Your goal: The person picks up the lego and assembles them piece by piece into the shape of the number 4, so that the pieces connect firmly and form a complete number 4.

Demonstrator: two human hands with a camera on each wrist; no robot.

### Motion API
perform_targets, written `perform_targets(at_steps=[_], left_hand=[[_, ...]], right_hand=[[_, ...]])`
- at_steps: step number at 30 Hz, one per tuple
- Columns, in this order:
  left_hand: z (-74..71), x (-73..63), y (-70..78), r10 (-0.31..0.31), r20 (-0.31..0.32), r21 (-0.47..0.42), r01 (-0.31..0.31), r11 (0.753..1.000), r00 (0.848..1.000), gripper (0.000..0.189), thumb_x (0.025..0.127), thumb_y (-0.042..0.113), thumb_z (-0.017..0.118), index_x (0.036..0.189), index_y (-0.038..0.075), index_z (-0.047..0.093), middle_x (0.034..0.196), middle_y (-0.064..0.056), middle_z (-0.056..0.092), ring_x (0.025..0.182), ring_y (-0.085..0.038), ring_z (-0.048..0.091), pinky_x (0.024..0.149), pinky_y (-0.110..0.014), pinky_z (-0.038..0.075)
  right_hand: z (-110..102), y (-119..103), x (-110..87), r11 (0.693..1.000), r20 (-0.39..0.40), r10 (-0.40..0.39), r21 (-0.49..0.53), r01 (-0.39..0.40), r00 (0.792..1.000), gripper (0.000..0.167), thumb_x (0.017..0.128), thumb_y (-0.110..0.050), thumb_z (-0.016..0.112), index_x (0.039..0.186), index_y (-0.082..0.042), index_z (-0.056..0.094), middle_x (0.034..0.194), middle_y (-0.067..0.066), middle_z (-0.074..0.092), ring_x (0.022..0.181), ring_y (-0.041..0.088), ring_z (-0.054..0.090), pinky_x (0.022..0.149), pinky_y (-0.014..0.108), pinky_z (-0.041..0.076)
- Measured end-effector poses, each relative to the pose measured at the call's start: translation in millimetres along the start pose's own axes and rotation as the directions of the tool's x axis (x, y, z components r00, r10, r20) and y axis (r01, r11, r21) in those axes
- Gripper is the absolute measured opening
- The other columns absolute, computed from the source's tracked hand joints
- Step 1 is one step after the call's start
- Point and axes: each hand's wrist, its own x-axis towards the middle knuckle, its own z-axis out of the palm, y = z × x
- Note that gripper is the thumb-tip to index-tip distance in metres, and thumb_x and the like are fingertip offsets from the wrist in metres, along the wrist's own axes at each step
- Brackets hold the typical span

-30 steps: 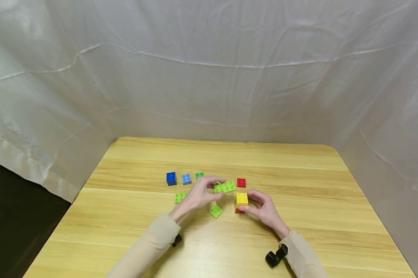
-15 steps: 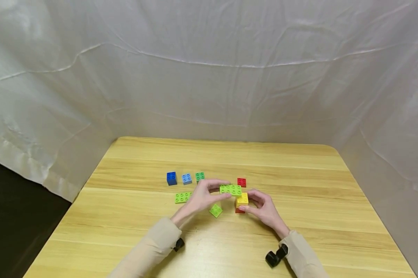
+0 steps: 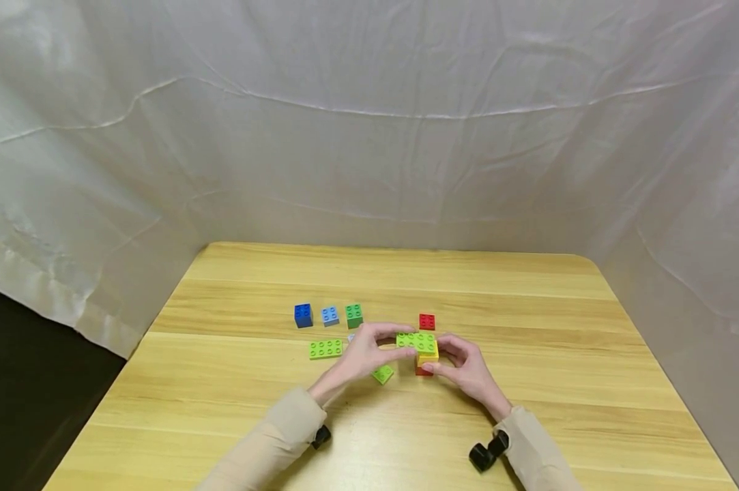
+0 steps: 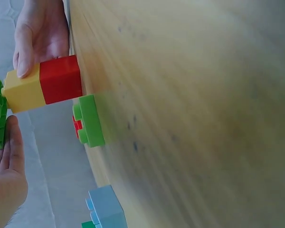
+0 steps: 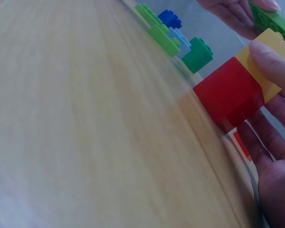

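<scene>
1. Right hand [image 3: 467,376]: grip holding the yellow brick [image 3: 429,358], stacked on a red brick [image 3: 424,372].
2. Small lime brick [image 3: 383,374], on the tabletop [image 3: 566,368], left of the stack.
3. Left hand [image 3: 363,354]: grip pinching the eight-stud lime brick [image 3: 417,342] at the yellow brick's top; whether joined, cannot tell.
4. Farther: flat red brick [image 3: 427,322]; dark blue brick [image 3: 303,316], light blue brick [image 3: 330,316] and green brick [image 3: 353,315] in a row.

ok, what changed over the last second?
The left hand moved right, carrying its pinched long lime brick from left of the yellow brick to over it; seating unclear. Nothing visibly let go. Right hand still grips the yellow brick on the red brick; the dark blue brick stayed put.
</scene>
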Motion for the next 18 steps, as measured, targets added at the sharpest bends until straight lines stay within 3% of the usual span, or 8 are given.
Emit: perform_targets(at_steps=[7, 18], left_hand=[[2.5, -0.6, -2.3, 0.007, 0.009, -0.003, -0.007, 1.000, 1.000, 0.040, 0.091, 0.026, 0.076, 0.129, 0.016, 0.068, 0.134, -0.007, 0.068, 0.123, -0.024, 0.065, 0.107, -0.041, 0.053], [4.4, -0.5, -5.1, 0.063, 0.019, 0.074, -0.064, 0.995, 0.998, 0.040, 0.092, 0.028, 0.074, 0.130, 0.015, 0.068, 0.135, -0.005, 0.068, 0.125, -0.024, 0.063, 0.108, -0.044, 0.052]], right_hand=[[1.1, -0.6, -0.2, 1.000, 0.003, 0.011, 0.007, -0.011, 1.000, 0.040, 0.081, 0.006, 0.078, 0.117, 0.011, 0.063, 0.111, -0.018, 0.070, 0.106, -0.001, 0.066, 0.098, 0.014, 0.053], [1.5, -1.9, -0.2, 1.000, 0.011, -0.003, 0.016, 0.003, 1.000, 0.040, 0.081, 0.007, 0.078, 0.118, 0.010, 0.063, 0.112, -0.020, 0.069, 0.106, 0.000, 0.066, 0.098, 0.014, 0.053]])
